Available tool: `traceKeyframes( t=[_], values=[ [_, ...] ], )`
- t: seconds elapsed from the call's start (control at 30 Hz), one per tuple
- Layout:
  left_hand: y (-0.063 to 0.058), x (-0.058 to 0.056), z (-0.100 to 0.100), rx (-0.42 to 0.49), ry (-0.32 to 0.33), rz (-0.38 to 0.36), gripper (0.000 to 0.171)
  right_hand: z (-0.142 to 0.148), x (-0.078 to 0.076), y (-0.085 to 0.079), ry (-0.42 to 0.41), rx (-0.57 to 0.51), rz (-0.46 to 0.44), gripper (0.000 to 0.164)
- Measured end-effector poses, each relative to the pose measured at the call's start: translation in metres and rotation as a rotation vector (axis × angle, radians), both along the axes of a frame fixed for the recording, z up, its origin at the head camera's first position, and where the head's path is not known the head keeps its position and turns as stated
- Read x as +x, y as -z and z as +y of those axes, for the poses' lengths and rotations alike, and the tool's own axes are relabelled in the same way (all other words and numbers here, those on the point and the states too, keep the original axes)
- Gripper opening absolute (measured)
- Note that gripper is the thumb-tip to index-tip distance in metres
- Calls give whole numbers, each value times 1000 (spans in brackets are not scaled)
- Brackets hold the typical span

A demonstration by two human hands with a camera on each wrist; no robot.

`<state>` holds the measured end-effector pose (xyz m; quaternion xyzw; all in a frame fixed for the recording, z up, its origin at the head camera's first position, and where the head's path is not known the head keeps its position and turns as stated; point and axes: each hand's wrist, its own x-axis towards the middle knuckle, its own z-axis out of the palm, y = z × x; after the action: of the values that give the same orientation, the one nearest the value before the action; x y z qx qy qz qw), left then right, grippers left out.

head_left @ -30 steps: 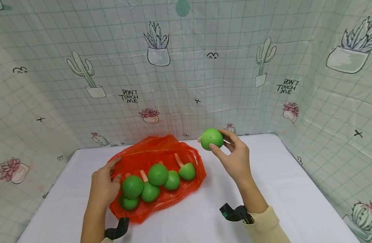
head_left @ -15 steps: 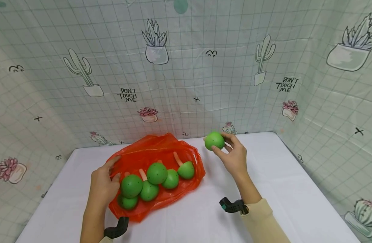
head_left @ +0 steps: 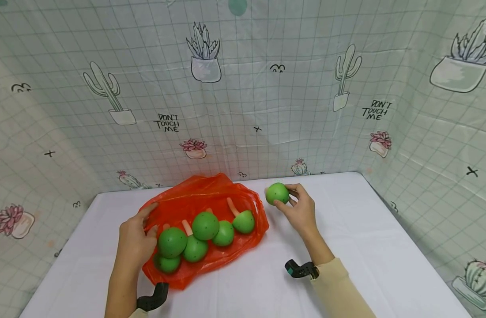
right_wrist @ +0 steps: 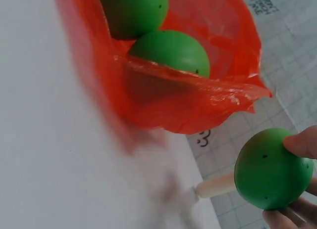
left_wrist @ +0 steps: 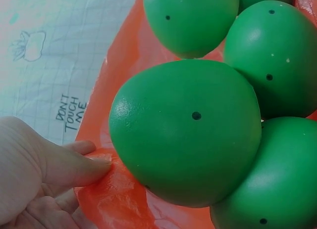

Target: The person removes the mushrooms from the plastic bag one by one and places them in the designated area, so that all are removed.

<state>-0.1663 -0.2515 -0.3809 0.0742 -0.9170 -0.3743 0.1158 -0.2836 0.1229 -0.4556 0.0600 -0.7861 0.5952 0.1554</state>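
Right hand point(head_left: 300, 210) grips stalked ball point(head_left: 277, 193), right of bag point(head_left: 211, 187).
Left hand point(head_left: 134, 242) pinches bag's left edge, probably to hold it open.

Cactus-print fabric point(head_left: 232, 99) across the upper frame, a white table point(head_left: 370, 238) below and black wrist cameras point(head_left: 154, 298) suggest a recording booth.

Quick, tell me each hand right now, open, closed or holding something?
Left hand: pinches the edge of the red bag.
Right hand: holds a green dotted ball with a stem.
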Motion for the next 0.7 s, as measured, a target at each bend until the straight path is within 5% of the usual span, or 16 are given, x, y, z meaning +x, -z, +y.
traceKeyframes(
  t=[0.7],
  values=[
    [-1,0,1,4,-3,10,58,1,-6,19,-3,175,-164,69]
  ],
)
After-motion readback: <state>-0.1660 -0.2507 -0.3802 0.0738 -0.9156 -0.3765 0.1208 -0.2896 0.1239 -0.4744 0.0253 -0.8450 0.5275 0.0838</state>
